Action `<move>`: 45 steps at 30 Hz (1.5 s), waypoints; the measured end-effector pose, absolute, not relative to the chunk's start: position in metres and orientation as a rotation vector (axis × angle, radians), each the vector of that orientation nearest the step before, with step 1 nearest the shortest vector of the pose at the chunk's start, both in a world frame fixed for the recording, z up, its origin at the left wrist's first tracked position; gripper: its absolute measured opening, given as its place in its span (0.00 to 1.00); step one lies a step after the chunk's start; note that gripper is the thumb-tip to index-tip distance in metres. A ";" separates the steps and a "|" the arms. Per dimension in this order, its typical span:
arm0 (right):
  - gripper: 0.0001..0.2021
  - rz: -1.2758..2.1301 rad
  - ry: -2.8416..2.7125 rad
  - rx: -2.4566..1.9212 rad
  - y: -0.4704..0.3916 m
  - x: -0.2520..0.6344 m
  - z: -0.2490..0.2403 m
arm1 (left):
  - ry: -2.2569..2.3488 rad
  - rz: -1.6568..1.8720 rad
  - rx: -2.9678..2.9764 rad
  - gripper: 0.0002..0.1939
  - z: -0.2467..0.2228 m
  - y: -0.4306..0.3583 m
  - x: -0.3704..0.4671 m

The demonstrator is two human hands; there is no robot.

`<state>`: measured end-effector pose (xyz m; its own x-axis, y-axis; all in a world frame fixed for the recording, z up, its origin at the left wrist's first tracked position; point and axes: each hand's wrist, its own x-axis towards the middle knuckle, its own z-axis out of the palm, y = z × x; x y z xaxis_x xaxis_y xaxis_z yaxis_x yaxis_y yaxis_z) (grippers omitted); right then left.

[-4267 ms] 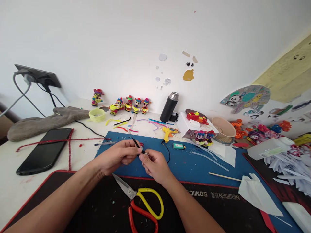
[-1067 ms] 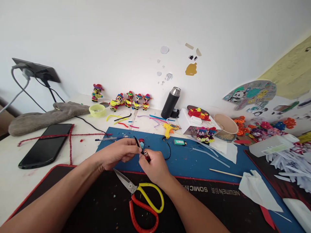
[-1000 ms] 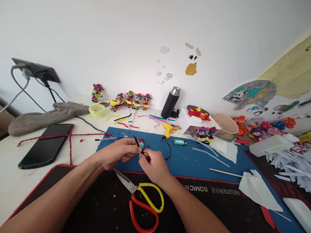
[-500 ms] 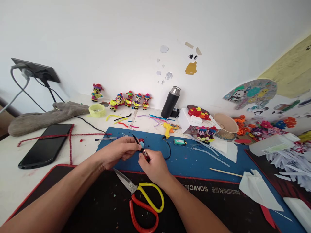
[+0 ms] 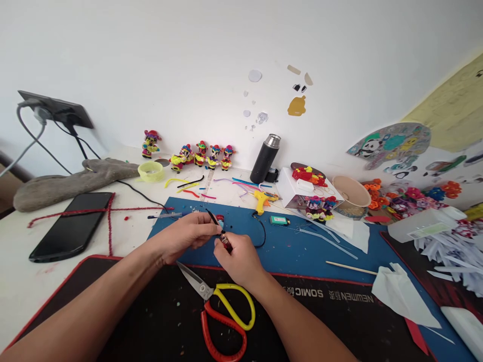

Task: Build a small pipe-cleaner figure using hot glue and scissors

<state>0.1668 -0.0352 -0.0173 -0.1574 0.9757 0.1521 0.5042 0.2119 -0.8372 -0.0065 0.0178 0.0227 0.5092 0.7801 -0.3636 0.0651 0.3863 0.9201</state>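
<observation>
Between the fingertips of my left hand is a black pipe cleaner, its free end pointing up and left. My right hand is closed round a small tool with dark red and metal parts; my fingers cover most of it, so its kind is unclear. The two hands meet over the blue mat, with the tool's tip at the pipe cleaner's lower end. Just behind them lies a small red and light-blue piece, partly hidden. Below the hands, large scissors with one red and one yellow handle lie on the black mat.
A yellow glue gun, a green lighter-like piece and pipe cleaner offcuts lie behind. Several small figures and a black thermos stand by the wall. A phone is at left, a wooden stick at right.
My left hand's fingertips have shifted slightly right and closer to the tool. My right hand has hardly moved, and the things on the table are unchanged.
</observation>
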 end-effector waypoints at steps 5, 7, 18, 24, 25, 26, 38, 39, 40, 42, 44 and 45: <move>0.15 0.843 -1.772 -1.391 -0.035 0.166 -0.017 | 0.976 0.555 1.109 0.25 0.024 0.017 -0.006; 0.15 0.845 -1.773 -1.393 -0.035 0.166 -0.017 | 0.979 0.558 1.115 0.25 0.024 0.017 -0.006; 0.20 0.922 -1.891 -1.306 -0.037 0.170 -0.008 | 1.004 0.608 1.088 0.24 0.025 0.019 -0.006; 0.18 1.050 -1.697 -1.269 -0.033 0.175 -0.006 | 0.985 0.697 1.103 0.25 0.025 0.021 -0.006; 0.18 1.074 -1.639 -1.260 -0.032 0.176 -0.006 | 0.989 0.711 1.112 0.26 0.026 0.021 -0.006; 0.17 1.097 -1.579 -1.250 -0.031 0.177 -0.006 | 0.995 0.722 1.123 0.26 0.027 0.021 -0.006; 0.22 1.308 -1.163 -1.148 -0.019 0.183 -0.011 | 1.036 0.725 1.279 0.27 0.022 0.022 -0.004; 0.22 1.311 -1.160 -1.146 -0.019 0.182 -0.010 | 1.037 0.722 1.289 0.27 0.021 0.022 -0.004; 0.21 1.311 -1.161 -1.146 -0.019 0.182 -0.010 | 1.037 0.720 1.298 0.27 0.020 0.022 -0.005; 0.20 1.307 -1.167 -1.154 -0.020 0.182 -0.010 | 1.031 0.716 1.307 0.26 0.019 0.022 -0.006; 0.20 1.303 -1.173 -1.165 -0.020 0.182 -0.010 | 1.025 0.713 1.308 0.26 0.018 0.023 -0.006; 0.19 1.305 -1.173 -1.166 -0.020 0.182 -0.010 | 1.022 0.711 1.306 0.26 0.017 0.023 -0.006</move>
